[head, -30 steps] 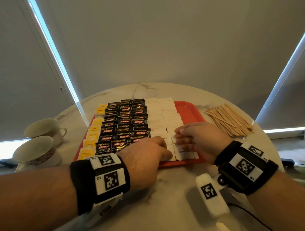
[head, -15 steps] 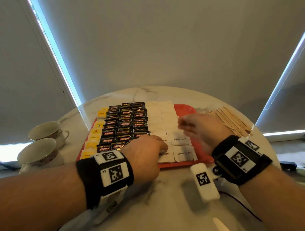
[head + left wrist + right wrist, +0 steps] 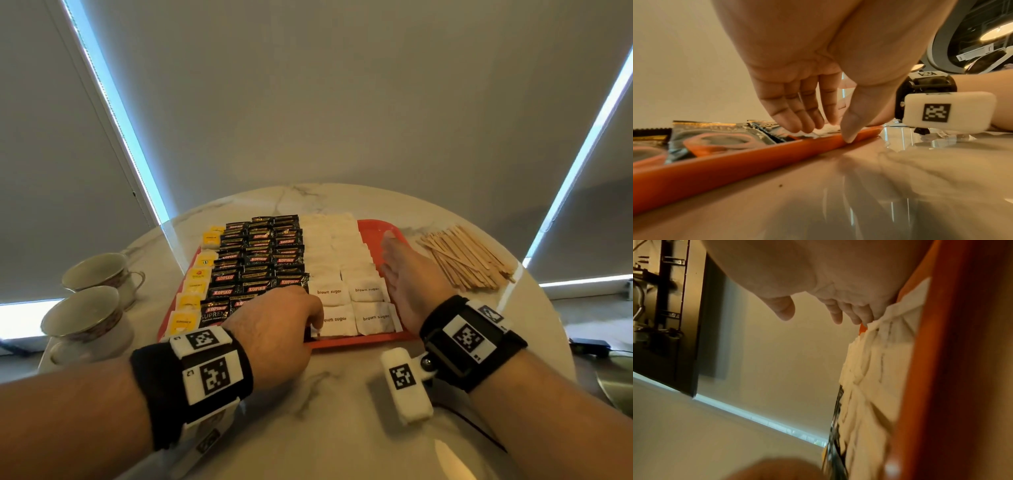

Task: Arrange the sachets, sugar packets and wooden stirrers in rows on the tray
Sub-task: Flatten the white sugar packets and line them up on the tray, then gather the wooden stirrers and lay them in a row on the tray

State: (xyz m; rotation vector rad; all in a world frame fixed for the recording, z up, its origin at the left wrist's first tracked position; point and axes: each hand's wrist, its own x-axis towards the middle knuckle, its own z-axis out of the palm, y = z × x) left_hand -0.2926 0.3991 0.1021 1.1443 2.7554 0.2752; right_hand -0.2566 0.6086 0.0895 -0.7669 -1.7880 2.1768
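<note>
My left hand rests at the near edge of the tray, fingers bent loosely down onto the front sugar packets, thumb against the rim; it grips nothing. My right hand lies flat and straight along the right side of the packet rows, edge-on against them, holding nothing.

The sachets and packets are on the tray in rows. The stirrers are in a loose heap on the bench, just beyond my right hand, off the tray.

I judge the packets to be light and soft, paper with loose grains inside, so they slide and ride up over each other under a push; I would square them with a flat palm rather than a pinch. The stirrers look thin, stiff and light, likely to scatter or roll. I would gather a bundle round its middle, fingers wrapped across the grain, and tap the ends level before laying them in the bare strip of tray at the right.
</note>
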